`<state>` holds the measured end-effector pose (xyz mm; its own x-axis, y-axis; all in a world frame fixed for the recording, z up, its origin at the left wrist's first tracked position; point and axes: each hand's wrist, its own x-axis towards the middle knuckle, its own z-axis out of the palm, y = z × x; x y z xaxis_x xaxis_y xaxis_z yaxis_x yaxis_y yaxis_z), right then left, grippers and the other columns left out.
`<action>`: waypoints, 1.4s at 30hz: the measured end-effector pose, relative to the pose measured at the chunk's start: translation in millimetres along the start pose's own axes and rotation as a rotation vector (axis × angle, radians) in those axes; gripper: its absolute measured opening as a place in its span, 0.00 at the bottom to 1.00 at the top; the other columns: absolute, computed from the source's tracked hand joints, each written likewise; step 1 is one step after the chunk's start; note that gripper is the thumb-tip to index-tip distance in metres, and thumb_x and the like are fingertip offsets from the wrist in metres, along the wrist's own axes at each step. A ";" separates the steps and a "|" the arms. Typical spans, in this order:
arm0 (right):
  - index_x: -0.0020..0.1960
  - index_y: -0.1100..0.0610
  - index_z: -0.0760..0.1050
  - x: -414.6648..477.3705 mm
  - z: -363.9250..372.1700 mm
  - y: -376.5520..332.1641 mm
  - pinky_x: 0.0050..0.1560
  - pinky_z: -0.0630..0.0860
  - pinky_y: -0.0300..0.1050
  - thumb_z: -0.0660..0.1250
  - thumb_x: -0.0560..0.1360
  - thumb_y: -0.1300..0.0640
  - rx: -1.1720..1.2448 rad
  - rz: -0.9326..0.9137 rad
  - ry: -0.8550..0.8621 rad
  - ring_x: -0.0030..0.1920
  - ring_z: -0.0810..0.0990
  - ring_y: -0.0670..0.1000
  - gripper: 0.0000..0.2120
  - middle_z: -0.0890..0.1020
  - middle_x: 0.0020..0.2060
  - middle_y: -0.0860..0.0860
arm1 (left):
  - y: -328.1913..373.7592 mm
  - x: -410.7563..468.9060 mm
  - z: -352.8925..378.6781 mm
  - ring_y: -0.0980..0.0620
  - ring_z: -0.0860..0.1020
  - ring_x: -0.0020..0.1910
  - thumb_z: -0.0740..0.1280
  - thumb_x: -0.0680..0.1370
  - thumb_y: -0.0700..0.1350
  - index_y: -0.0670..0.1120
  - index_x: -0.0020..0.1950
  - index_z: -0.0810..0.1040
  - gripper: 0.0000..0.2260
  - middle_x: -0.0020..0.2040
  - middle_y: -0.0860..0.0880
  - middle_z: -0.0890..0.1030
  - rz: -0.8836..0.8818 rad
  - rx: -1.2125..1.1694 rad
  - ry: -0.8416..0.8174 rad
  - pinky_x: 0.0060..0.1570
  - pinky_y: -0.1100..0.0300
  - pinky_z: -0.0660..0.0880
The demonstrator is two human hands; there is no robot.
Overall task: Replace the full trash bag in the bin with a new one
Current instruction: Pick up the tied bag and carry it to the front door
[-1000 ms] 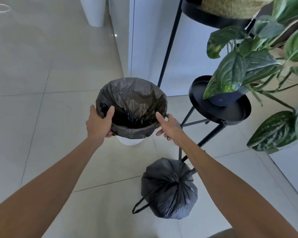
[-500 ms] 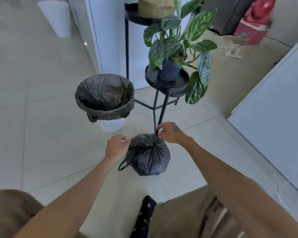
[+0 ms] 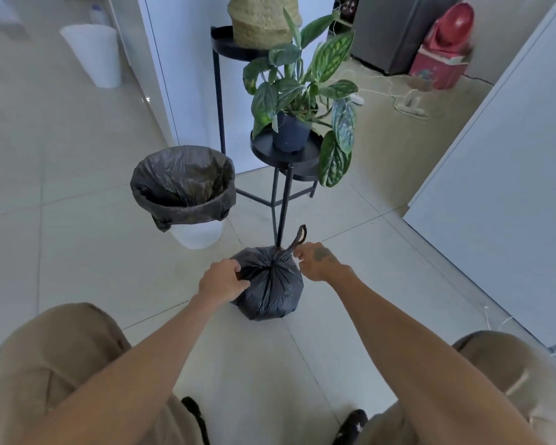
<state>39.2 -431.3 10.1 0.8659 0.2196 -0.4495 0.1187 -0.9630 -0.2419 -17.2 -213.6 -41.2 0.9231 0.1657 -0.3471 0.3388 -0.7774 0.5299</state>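
Both arms reach down to the tied bag (image 3: 268,289) at frame centre.
Left hand (image 3: 222,282) grip clenched on its side; right hand (image 3: 315,261) pinches the drawstring loop (image 3: 299,236).

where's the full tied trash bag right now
In the head view the full trash bag sits on the floor at centre, between the left hand and right hand, at the foot of the black plant stand, nearer than the lined bin.

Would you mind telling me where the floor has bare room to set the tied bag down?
Open tile lies left of the lined bin, toward the white bin. It is crowded where the full bag sits now, against the plant stand, with both hands at it.
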 end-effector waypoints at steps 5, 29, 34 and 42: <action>0.72 0.60 0.69 41.3 10.8 21.8 0.71 0.67 0.55 0.63 0.81 0.53 -0.008 -0.044 -0.003 0.71 0.69 0.60 0.22 0.71 0.72 0.57 | 8.1 26.2 24.6 0.41 0.74 0.63 0.77 0.69 0.54 0.47 0.65 0.71 0.29 0.64 0.44 0.74 -0.017 0.363 -0.084 0.56 0.47 0.77; 0.43 0.57 0.76 -53.2 -150.6 119.2 0.39 0.73 0.47 0.63 0.75 0.47 0.237 0.125 -0.318 0.42 0.78 0.57 0.13 0.80 0.41 0.54 | 243.8 2.3 -84.8 0.38 0.80 0.55 0.64 0.81 0.51 0.40 0.55 0.78 0.15 0.56 0.40 0.82 0.194 0.611 -0.457 0.51 0.49 0.76; 0.41 0.59 0.74 -193.1 -269.1 149.2 0.40 0.70 0.49 0.59 0.79 0.51 0.407 0.300 -0.174 0.40 0.75 0.56 0.14 0.77 0.38 0.54 | 391.6 -78.5 -159.8 0.37 0.81 0.51 0.63 0.82 0.48 0.42 0.42 0.77 0.13 0.48 0.40 0.83 0.380 0.567 -0.474 0.44 0.51 0.74; 0.42 0.61 0.80 -379.4 -385.3 214.2 0.39 0.73 0.48 0.62 0.78 0.49 0.609 0.576 0.077 0.37 0.76 0.55 0.17 0.79 0.35 0.54 | 590.8 -188.7 -198.7 0.42 0.75 0.42 0.62 0.82 0.49 0.42 0.44 0.80 0.14 0.43 0.44 0.79 0.652 0.568 -0.510 0.41 0.55 0.70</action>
<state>-76.7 -781.0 460.1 0.7442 -0.3123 -0.5905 -0.6155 -0.6640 -0.4245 45.0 -583.7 491.1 0.6639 -0.5720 -0.4816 -0.4650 -0.8202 0.3331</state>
